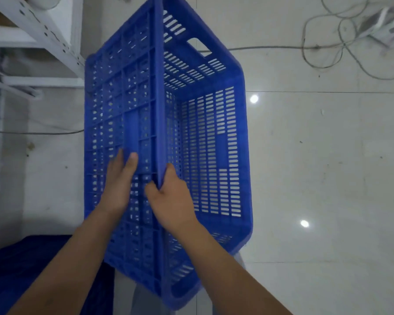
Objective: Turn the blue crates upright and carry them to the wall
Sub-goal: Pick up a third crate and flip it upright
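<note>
A large blue slotted plastic crate point(205, 142) is tipped on its side above the pale glossy tiled floor point(328, 178), its open mouth facing right and its ribbed underside facing left. The top long rim runs down the middle of the view. The right hand point(171, 201) grasps that rim: the thumb lies on the mouth side, the fingers point(150, 189) curl over onto the underside. The left hand point(118, 185) lies flat on the ribbed underside, just beside the right, fingers straight and released, pressing against the plastic. At lower left is another dark blue shape point(27, 269), blurred. A white perforated metal rack point(43, 35) stands upper left; grey cables point(328, 46) loop across the floor at upper right.
</note>
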The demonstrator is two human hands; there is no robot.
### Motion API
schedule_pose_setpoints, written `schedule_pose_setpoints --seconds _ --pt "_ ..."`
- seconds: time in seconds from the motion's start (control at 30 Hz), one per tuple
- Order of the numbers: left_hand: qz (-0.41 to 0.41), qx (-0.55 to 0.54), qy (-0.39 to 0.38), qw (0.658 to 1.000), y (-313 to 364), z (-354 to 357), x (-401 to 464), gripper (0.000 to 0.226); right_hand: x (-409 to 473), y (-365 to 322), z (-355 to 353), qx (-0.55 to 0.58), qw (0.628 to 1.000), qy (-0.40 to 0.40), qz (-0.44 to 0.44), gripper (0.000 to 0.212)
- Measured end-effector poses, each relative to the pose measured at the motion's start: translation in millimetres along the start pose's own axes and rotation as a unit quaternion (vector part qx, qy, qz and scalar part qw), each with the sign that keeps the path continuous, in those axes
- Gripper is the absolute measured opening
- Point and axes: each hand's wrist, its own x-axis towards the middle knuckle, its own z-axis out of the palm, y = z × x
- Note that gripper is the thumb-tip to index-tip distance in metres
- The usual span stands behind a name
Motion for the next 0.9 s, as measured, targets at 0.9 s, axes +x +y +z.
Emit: schedule_pose_setpoints --seconds 0.9 --pt "0.019 0.135 -0.007 0.991 30.0 -35.7 9.1 0.096 14.7 -22.6 50.1 0.036 0.997 -0.069 0.015 0.020"
